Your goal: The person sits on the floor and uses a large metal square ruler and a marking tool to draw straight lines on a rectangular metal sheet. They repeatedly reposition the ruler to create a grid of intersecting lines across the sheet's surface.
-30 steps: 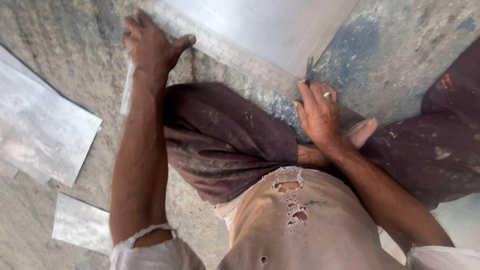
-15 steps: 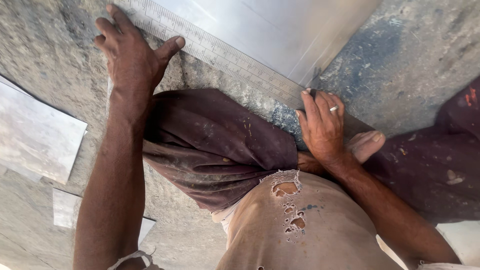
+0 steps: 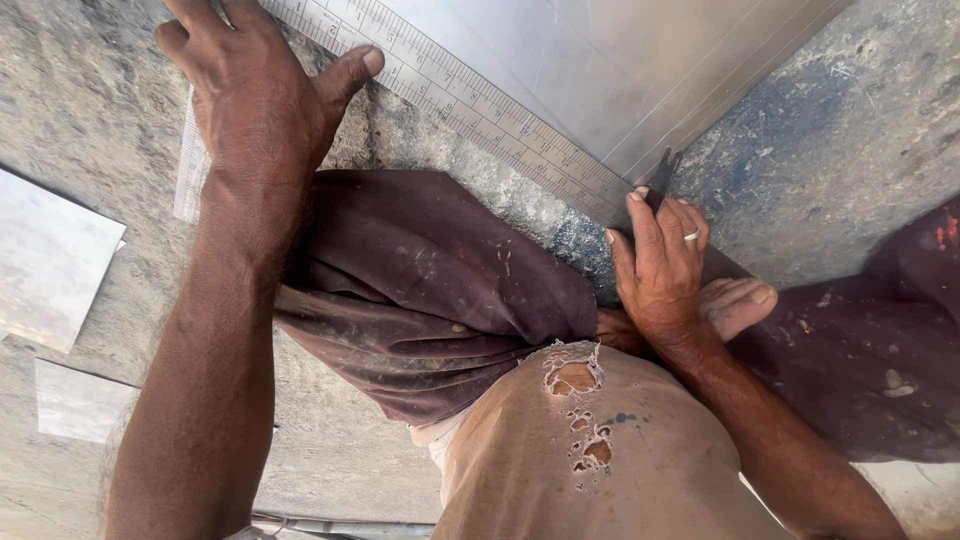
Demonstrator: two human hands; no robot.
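— Where do we have our hands?

— Our left hand (image 3: 255, 95) lies flat and spread on the ruler (image 3: 455, 85), palm down, thumb stretched out along its near edge. It presses; it grips nothing.

— And the ruler itself?

— It runs slantwise from the upper left down toward the middle right, lying along the near edge of the metal sheet (image 3: 620, 60), which fills the top of the view. Both rest on the rough concrete floor (image 3: 840, 150).

— Our right?

— Our right hand (image 3: 662, 262) is closed around a thin dark tool (image 3: 661, 178). Only the tip shows above the fingers, and it touches the sheet right at the ruler's lower end. We wear a ring on that hand.

— What kind of tool?

— We cannot tell; the hand hides most of it.

— What else is around us?

— Our knee in dark maroon cloth (image 3: 430, 290) sits between the two arms, and a bare foot (image 3: 735, 300) shows just beside the right wrist. Our tan shirt (image 3: 600, 460) has holes in it. Off to the left, well apart from the ruler, lie two smaller sheet pieces (image 3: 50, 260).
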